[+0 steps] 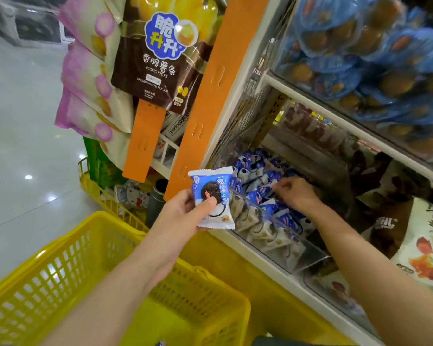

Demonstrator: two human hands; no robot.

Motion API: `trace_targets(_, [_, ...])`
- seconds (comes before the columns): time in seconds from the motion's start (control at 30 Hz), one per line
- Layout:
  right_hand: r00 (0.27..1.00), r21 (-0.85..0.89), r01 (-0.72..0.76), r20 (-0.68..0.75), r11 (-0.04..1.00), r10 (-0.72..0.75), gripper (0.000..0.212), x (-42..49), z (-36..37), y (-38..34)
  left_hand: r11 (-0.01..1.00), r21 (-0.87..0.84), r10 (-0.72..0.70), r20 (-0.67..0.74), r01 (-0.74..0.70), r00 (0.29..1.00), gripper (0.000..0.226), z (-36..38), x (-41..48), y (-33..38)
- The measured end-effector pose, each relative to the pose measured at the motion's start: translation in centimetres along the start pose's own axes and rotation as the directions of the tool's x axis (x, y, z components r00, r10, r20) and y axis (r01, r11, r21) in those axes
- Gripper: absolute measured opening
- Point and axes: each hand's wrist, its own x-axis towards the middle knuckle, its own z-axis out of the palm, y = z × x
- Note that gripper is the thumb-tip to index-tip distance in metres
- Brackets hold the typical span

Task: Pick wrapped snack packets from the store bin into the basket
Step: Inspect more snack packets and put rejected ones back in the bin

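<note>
My left hand (185, 213) holds a blue and white wrapped snack packet (211, 196) with a dark cookie picture, thumb on its front, above the near edge of the clear store bin (280, 236). My right hand (294, 193) reaches down into the bin, its fingers curled among the pile of blue and white packets (255, 171); whether it grips one is hidden. The yellow mesh basket (68, 270) sits below my left forearm at the lower left.
Orange strips (203, 101) with hanging potato-stick bags (160, 53) stand left of the bin. An upper shelf (360, 58) holds blue-wrapped cakes. A second yellow basket (98, 193) with goods sits behind on the shiny floor. Bagged snacks (425, 255) lie at the right.
</note>
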Motion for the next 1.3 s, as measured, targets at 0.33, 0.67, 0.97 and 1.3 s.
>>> trace_targets(0.33, [0.996,-0.127,0.064,0.069,0.990,-0.055,0.023,1.9,1.0,-0.7,1.000,0.008,0.020,-0.015,-0.020,1.000,0.016,0.3,1.0,-0.4])
trace_targets(0.67, [0.970,0.386,0.206,-0.205,0.899,-0.134,0.002,-2.4,-3.9,-2.4,0.997,0.037,0.072,-0.064,-0.070,0.995,0.025,-0.1,0.3,-0.6])
trace_targets(0.97, [0.917,0.540,0.242,0.145,0.806,-0.372,0.007,-11.2,-1.9,-4.3,0.954,-0.285,-0.092,0.026,0.095,0.995,0.048,-0.2,-0.9,-0.1])
trace_targets(1.3, [0.911,0.314,0.278,0.214,0.908,-0.353,0.052,-12.9,0.8,-5.8,0.981,0.103,-0.170,0.063,0.163,0.983,0.030,0.2,-2.5,0.4])
